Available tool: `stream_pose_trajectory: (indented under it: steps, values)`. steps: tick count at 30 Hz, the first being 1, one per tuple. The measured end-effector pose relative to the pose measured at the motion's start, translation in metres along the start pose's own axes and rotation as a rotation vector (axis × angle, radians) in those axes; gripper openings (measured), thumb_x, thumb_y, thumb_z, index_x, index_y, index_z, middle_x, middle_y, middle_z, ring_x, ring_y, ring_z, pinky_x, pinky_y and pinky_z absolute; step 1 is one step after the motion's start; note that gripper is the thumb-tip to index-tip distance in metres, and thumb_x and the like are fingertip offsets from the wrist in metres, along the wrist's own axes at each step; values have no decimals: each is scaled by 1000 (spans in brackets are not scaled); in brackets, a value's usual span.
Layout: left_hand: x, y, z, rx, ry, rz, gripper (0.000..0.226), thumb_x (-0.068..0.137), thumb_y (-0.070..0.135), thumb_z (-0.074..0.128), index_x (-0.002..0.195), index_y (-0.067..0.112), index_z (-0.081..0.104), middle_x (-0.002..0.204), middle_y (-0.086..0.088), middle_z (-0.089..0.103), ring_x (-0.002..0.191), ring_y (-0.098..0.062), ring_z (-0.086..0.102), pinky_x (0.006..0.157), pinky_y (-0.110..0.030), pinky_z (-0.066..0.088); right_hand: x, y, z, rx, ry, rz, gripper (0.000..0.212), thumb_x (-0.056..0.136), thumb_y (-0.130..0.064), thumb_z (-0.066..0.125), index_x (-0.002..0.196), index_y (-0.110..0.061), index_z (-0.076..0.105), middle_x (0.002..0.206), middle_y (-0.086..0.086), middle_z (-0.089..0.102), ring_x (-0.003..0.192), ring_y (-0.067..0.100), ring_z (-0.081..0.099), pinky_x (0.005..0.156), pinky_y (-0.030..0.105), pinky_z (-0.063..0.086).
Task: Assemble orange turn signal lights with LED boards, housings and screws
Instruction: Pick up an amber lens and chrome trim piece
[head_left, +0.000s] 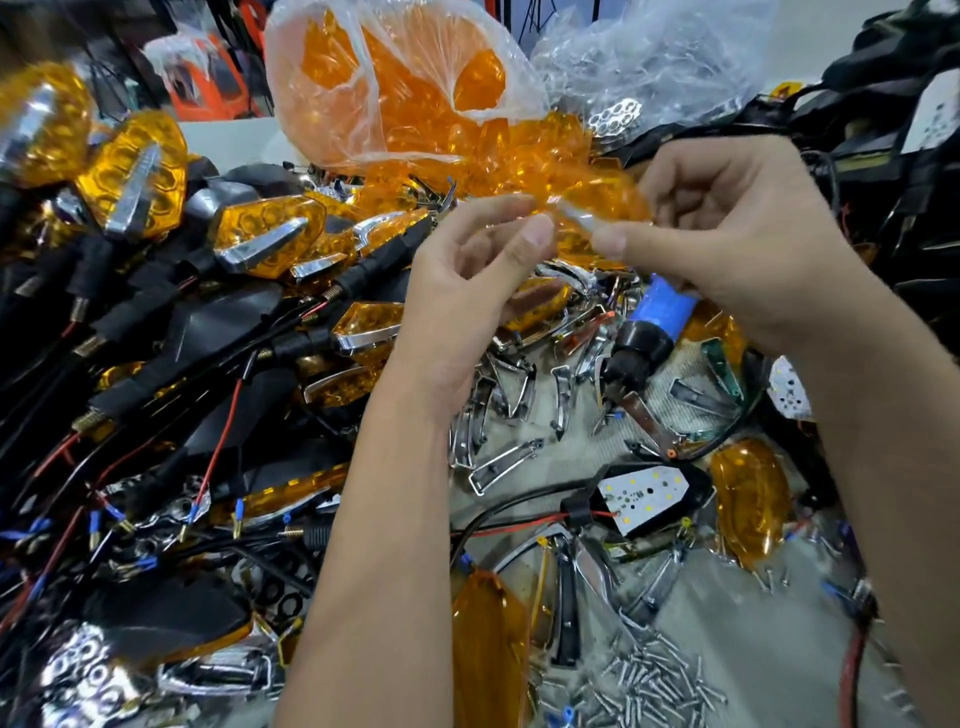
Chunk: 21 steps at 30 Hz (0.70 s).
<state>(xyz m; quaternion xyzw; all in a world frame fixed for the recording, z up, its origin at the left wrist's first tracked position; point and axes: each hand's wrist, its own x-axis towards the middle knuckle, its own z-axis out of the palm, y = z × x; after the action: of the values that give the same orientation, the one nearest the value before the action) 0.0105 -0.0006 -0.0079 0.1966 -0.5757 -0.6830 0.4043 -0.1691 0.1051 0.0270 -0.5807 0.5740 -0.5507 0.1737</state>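
Note:
My right hand (727, 234) and my left hand (478, 270) are raised together over the bench, both pinching one orange lens with a chrome strip (597, 213), blurred. A blue-and-black screwdriver (649, 332) sticks out under my right palm; whether the hand holds it I cannot tell. On the bench lies a black housing with a white LED board (644, 493) and red and black wires. A loose orange lens (748, 499) lies to its right, another orange lens (488, 644) near the front. Several screws (654, 680) are scattered at the front right.
A heap of assembled orange signal lights (260, 234) with black stems and wires fills the left. A clear bag of orange lenses (405, 88) stands behind my hands. Chrome trim pieces (509, 457) litter the middle. Black housings (909, 156) pile up at the right.

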Motion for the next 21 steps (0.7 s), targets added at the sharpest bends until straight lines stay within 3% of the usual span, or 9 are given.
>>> stream_pose_trajectory:
  steps: [2,5,7,9,11,13,15,18,21]
  values:
    - [1,3,-3,-27,83,-5,35,95,29,71,122,7,65,124,-16,72,114,-27,72,84,-41,62,0,-2,-7,-121,-71,28,46,70,-45,93,74,-10,63,61,9,50,55,16,41,47,24,31]
    - [2,4,-5,-61,156,4,41,96,35,64,122,4,64,121,-15,74,110,-30,73,79,-39,61,-5,-2,-4,-262,-359,201,45,63,-58,89,79,-18,75,57,-7,58,49,5,45,47,14,37]
    - [2,1,-6,-63,179,-3,38,101,32,63,122,0,64,118,-16,75,105,-33,74,76,-39,61,-7,4,-4,-284,-305,214,39,71,-57,85,79,-20,77,57,-5,61,47,7,46,48,18,40]
    - [1,-2,-7,-57,181,-23,33,104,30,61,117,0,65,114,-16,76,100,-33,75,74,-38,61,-5,14,-11,-386,-117,190,31,82,-51,82,75,-22,75,62,6,67,52,20,52,54,32,47]
    - [2,-5,-6,-52,176,-41,30,104,30,61,113,1,67,111,-15,77,95,-31,75,72,-37,62,-1,26,-21,-507,82,213,25,87,-40,82,73,-21,74,65,10,67,59,22,55,62,41,52]
    - [5,-7,-4,-30,177,-62,28,104,28,62,111,2,68,109,-15,77,91,-28,76,70,-35,62,5,35,-24,-628,165,248,20,86,-34,82,73,-22,73,67,1,67,62,14,57,63,32,50]
    - [6,-10,-2,25,175,-88,25,104,28,63,106,3,69,108,-15,77,88,-28,76,69,-34,62,13,40,-16,-763,111,276,15,84,-31,83,76,-27,71,75,-6,68,68,12,60,66,26,48]
    - [7,-16,0,168,156,-102,20,102,27,66,99,7,70,103,-14,77,86,-25,77,71,-34,64,28,44,-5,-901,-4,292,8,85,-23,79,89,-27,74,93,-1,73,90,22,66,87,39,56]
    - [4,-18,-2,343,97,-56,15,100,18,70,94,5,70,97,-15,75,80,-19,76,70,-36,64,41,40,1,-983,-72,268,19,88,-19,76,107,-20,77,107,2,74,103,24,64,93,37,52]
